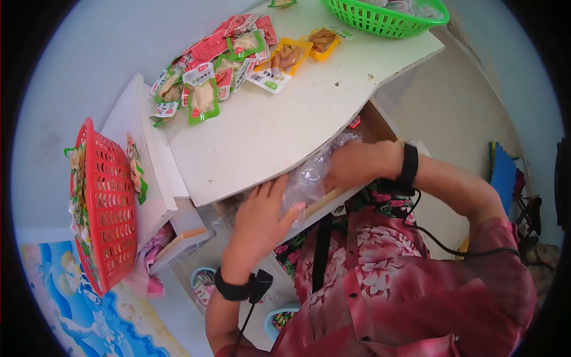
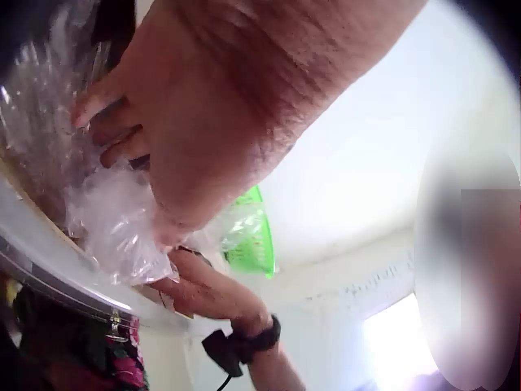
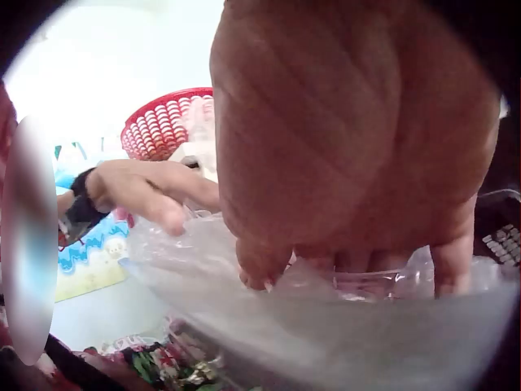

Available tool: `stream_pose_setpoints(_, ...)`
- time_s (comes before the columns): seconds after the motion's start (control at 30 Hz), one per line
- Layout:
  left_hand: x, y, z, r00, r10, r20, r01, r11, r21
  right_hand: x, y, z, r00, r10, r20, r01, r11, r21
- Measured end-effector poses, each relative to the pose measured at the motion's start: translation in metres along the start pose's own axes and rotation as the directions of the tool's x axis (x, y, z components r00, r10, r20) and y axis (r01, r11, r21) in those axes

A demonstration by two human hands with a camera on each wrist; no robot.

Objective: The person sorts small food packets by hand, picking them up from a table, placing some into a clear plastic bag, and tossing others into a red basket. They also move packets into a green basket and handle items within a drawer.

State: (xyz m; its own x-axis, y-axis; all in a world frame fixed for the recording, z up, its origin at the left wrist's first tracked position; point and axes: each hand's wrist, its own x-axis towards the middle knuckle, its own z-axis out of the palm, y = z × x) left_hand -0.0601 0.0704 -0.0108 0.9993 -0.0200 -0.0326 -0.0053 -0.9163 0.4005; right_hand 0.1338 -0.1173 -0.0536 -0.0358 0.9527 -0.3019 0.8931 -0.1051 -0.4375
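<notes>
Clear plastic bags (image 1: 309,178) (image 2: 122,228) (image 3: 220,277) bulge from an open drawer (image 1: 333,202) under the white table's edge. My left hand (image 1: 259,223) (image 2: 220,106) lies over them at the drawer's left part, fingers spread and slightly bent, thumb against the crumpled plastic. To its right, my right hand (image 1: 363,163) (image 3: 350,130) reaches down into the drawer, its fingers bent round some of the plastic. The right fingertips are partly hidden by plastic in the right wrist view.
Small food packets (image 1: 202,95) lie on the white tabletop (image 1: 262,131), with a green basket (image 1: 386,21) at its far edge. A red basket (image 1: 113,208) holding packets stands at the left. Pink cloth (image 1: 156,247) hangs from another drawer; tubs (image 1: 276,318) stand below.
</notes>
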Motion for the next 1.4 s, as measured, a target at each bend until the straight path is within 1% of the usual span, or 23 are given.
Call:
stream_pose_setpoints(0.07,-0.008,0.021,-0.002,0.998,-0.008,-0.059,0.017,0.987,0.157,0.001,0.001,-0.020,0.993,0.080,0.089,-0.074,0.994,-0.075)
stream_pose_setpoints(0.1,-0.009,0.030,0.001,0.994,0.019,-0.110,-0.005,0.991,0.132,0.001,-0.001,-0.026,0.984,0.122,0.131,-0.107,0.987,-0.116)
stream_pose_setpoints(0.17,-0.010,0.043,0.007,0.974,0.073,-0.215,-0.055,0.995,0.086,0.004,0.002,-0.018,0.982,0.185,0.047,-0.179,0.979,-0.098)
stream_pose_setpoints(0.23,-0.005,0.038,0.017,0.970,0.125,-0.207,-0.118,0.992,0.046,0.007,0.007,-0.007,0.979,0.199,-0.035,-0.202,0.973,-0.112)
stream_pose_setpoints(0.27,-0.001,0.035,0.026,0.968,0.152,-0.202,-0.151,0.988,0.019,0.004,0.009,-0.002,0.970,0.238,-0.039,-0.240,0.969,-0.057)
stream_pose_setpoints(0.33,0.007,0.015,0.041,0.998,0.055,0.022,-0.057,0.994,0.091,-0.004,-0.003,-0.010,0.938,0.345,-0.031,-0.343,0.938,0.054)
stream_pose_setpoints(0.37,0.011,0.006,0.047,0.991,0.015,0.135,-0.032,0.991,0.127,-0.008,0.003,-0.010,0.961,0.263,-0.080,-0.243,0.949,0.198)
stream_pose_setpoints(0.43,0.014,-0.002,0.050,0.997,-0.031,0.065,0.033,0.999,-0.031,-0.017,0.020,-0.009,0.968,0.135,-0.214,-0.023,0.890,0.456)
stream_pose_setpoints(0.53,0.018,0.001,0.040,0.999,0.007,0.053,-0.002,0.995,-0.100,-0.036,0.012,-0.016,0.926,0.272,-0.261,0.027,0.642,0.766)
stream_pose_setpoints(0.6,0.017,0.005,0.042,0.999,0.035,-0.038,-0.040,0.991,-0.131,-0.051,-0.002,-0.025,0.892,0.311,-0.328,0.138,0.504,0.853)
stream_pose_setpoints(0.63,0.016,0.009,0.040,0.995,0.048,-0.083,-0.060,0.988,-0.140,-0.056,-0.004,-0.027,0.870,0.335,-0.362,0.200,0.430,0.880)
stream_pose_setpoints(0.67,0.014,0.014,0.033,1.000,0.004,0.008,-0.003,0.989,-0.147,-0.056,0.002,-0.020,0.826,0.305,-0.474,0.412,0.249,0.877)
stream_pose_setpoints(0.7,0.013,0.021,0.028,1.000,-0.020,0.020,0.023,0.990,-0.137,-0.057,0.003,-0.019,0.768,0.318,-0.556,0.568,0.063,0.820)
stream_pose_setpoints(0.77,0.011,0.032,0.022,0.997,-0.070,0.029,0.073,0.991,-0.116,-0.058,0.005,-0.020,0.623,0.386,-0.680,0.782,-0.285,0.554)
stream_pose_setpoints(0.8,0.009,0.035,0.023,0.999,-0.053,-0.008,0.053,0.996,-0.075,-0.053,0.012,-0.019,0.532,0.401,-0.746,0.845,-0.307,0.438)
stream_pose_setpoints(0.93,0.001,0.044,0.025,0.982,0.001,-0.187,0.017,0.995,0.096,-0.051,0.033,-0.023,0.411,0.497,-0.764,0.822,-0.564,0.075)
stream_pose_setpoints(0.97,-0.002,0.047,0.024,0.973,0.016,-0.231,0.018,0.990,0.142,-0.050,0.038,-0.025,0.392,0.517,-0.761,0.807,-0.590,0.014)
stream_pose_setpoints(1.03,-0.005,0.057,0.017,0.957,0.033,-0.287,0.005,0.991,0.131,-0.050,0.043,-0.033,0.354,0.559,-0.750,0.766,-0.634,-0.111)
stream_pose_setpoints(1.07,-0.004,0.061,0.015,0.948,0.043,-0.317,-0.003,0.992,0.127,-0.050,0.043,-0.037,0.295,0.582,-0.758,0.803,-0.581,-0.133)
stream_pose_setpoints(1.17,-0.002,0.072,0.015,0.909,0.021,-0.416,-0.062,0.994,-0.085,-0.051,0.049,-0.041,0.261,0.624,-0.737,0.784,-0.582,-0.216)
stream_pose_setpoints(1.23,0.004,0.079,0.019,0.901,0.028,-0.432,-0.153,0.954,-0.257,-0.048,0.051,-0.042,0.237,0.635,-0.736,0.790,-0.567,-0.235)
stream_pose_setpoints(1.3,0.010,0.086,0.027,0.906,0.026,-0.422,-0.227,0.872,-0.434,-0.044,0.054,-0.043,0.217,0.653,-0.726,0.793,-0.552,-0.259)
stream_pose_setpoints(1.4,0.022,0.100,0.042,0.941,0.025,-0.337,-0.261,0.687,-0.678,-0.040,0.060,-0.041,0.243,0.638,-0.731,0.742,-0.608,-0.284)
